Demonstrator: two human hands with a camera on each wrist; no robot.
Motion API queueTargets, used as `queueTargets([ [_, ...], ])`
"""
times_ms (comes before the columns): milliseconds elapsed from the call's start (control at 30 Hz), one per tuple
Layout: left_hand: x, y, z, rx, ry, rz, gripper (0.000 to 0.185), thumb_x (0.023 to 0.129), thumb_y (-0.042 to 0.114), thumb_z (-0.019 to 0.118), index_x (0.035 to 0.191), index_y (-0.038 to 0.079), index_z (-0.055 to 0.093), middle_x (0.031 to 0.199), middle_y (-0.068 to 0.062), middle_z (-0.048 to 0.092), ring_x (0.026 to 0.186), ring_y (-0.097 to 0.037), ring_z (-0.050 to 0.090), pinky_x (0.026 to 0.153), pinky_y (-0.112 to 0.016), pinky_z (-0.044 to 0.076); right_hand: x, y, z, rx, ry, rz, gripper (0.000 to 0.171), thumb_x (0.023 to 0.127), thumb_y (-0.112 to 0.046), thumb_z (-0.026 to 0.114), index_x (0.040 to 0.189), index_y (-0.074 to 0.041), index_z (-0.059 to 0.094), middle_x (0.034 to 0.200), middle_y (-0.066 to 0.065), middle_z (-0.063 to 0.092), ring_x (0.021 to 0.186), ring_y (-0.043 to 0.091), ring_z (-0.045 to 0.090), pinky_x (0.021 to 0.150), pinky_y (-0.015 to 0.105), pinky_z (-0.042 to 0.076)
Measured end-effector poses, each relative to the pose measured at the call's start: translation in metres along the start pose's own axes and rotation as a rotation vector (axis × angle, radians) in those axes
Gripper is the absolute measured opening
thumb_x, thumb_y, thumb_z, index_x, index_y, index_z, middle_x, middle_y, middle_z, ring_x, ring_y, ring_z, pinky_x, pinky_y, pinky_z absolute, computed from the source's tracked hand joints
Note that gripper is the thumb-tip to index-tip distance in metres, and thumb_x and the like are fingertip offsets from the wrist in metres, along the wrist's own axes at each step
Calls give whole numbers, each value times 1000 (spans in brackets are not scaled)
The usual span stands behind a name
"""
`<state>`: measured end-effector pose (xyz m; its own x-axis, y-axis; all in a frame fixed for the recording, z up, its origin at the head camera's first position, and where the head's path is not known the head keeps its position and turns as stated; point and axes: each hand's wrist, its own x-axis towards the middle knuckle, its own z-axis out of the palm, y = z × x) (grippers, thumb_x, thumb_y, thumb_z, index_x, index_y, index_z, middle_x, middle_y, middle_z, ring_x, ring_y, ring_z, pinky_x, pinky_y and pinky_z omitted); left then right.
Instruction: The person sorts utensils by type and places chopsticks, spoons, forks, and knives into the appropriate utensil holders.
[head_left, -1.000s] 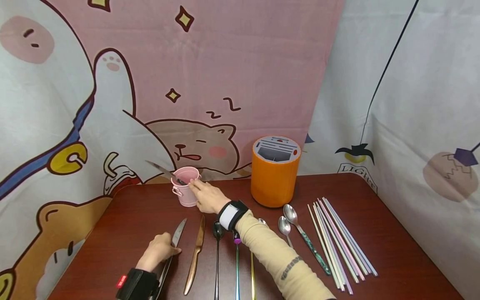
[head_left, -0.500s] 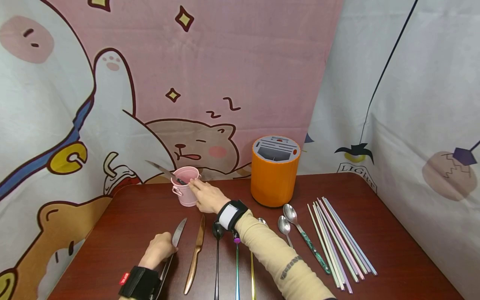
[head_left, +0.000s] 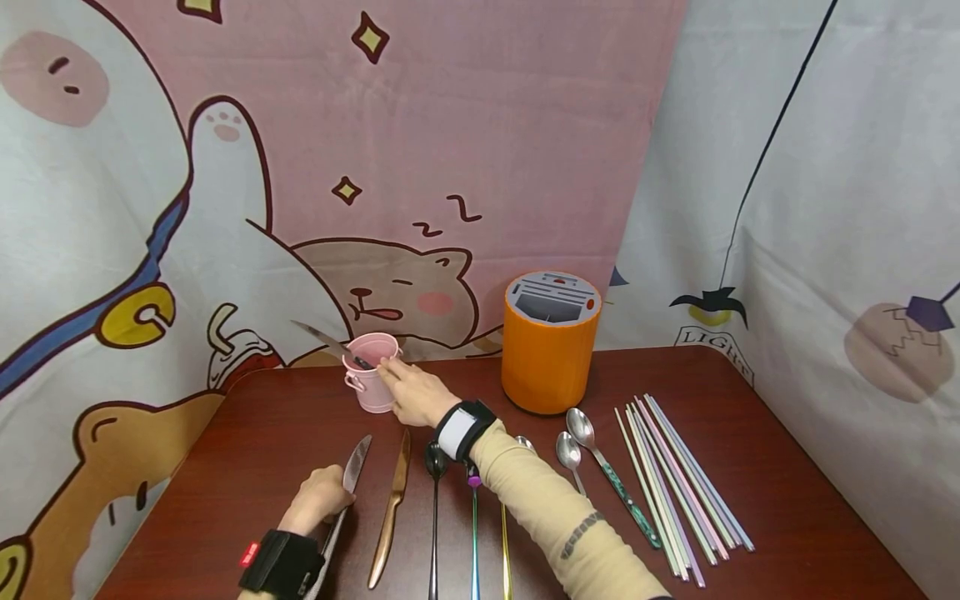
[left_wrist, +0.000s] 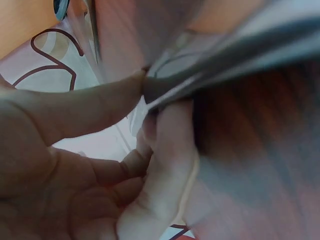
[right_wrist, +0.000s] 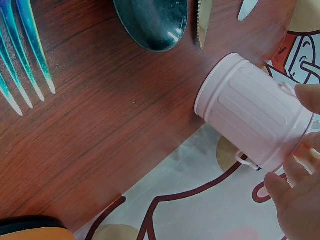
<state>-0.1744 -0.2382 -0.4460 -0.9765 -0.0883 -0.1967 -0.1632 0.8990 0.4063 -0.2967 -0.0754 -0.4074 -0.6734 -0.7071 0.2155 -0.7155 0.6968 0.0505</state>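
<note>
My left hand (head_left: 324, 497) grips the handle of a silver table knife (head_left: 355, 467) near the table's front left; its blade points away from me. In the left wrist view the thumb and fingers (left_wrist: 165, 150) pinch that knife (left_wrist: 225, 60) up close. My right hand (head_left: 408, 390) reaches to the back and holds the rim of a small pink bucket (head_left: 369, 387). Another silver knife (head_left: 321, 337) leans out of the bucket to the left. The right wrist view shows the ribbed bucket (right_wrist: 252, 117) with my fingers (right_wrist: 295, 195) at its rim.
An orange cutlery holder (head_left: 550, 346) stands at the back. On the wooden table (head_left: 247, 425) lie a gold knife (head_left: 390, 508), a black spoon (head_left: 435, 467), coloured forks, silver spoons (head_left: 581, 429) and several pastel chopsticks (head_left: 678, 483). Cartoon curtains close off the back and right.
My left wrist has drawn slightly right and up, and the silver knife's blade has shifted a little with it. The right hand and bucket stay put.
</note>
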Motion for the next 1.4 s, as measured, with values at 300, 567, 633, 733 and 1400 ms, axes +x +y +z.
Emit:
queueTargets([
  [300, 5, -1, -7, 28, -12, 24, 19, 77, 5, 71, 69, -2, 56, 66, -12, 58, 59, -24, 62, 57, -36, 51, 0, 0, -1, 14, -8, 2, 65, 87, -23, 64, 145, -8, 39, 152, 6, 37, 141, 19, 36, 114, 30, 32],
  [567, 6, -2, -26, -16, 109, 92, 30, 83, 7, 69, 93, -13, 49, 77, -23, 61, 71, -37, 62, 61, -46, 49, 1, 0, -1, 15, -33, 17, 66, 88, -24, 63, 147, -10, 36, 154, 6, 34, 143, 19, 32, 115, 29, 29],
  [633, 4, 1, -31, -41, 142, 98, 29, 84, 7, 68, 94, -13, 48, 76, -22, 61, 69, -35, 61, 58, -44, 48, 1, 0, 0, 14, -34, 16, 66, 88, -25, 63, 147, -10, 36, 154, 6, 34, 143, 19, 32, 115, 30, 30],
  [733, 1, 6, -35, -73, 188, 112, 27, 85, 6, 66, 93, -11, 46, 73, -20, 59, 64, -31, 58, 54, -40, 45, 2, 0, 0, 23, -34, 13, 66, 88, -24, 64, 147, -9, 36, 154, 7, 34, 143, 20, 33, 115, 31, 31],
  [1400, -6, 46, -65, -259, 819, 271, 22, 86, 1, 66, 94, -10, 48, 77, -29, 60, 74, -53, 61, 60, -59, 45, 3, 0, 5, -5, 34, 17, 63, 86, -23, 65, 143, -10, 42, 148, 6, 42, 139, 18, 39, 113, 29, 33],
])
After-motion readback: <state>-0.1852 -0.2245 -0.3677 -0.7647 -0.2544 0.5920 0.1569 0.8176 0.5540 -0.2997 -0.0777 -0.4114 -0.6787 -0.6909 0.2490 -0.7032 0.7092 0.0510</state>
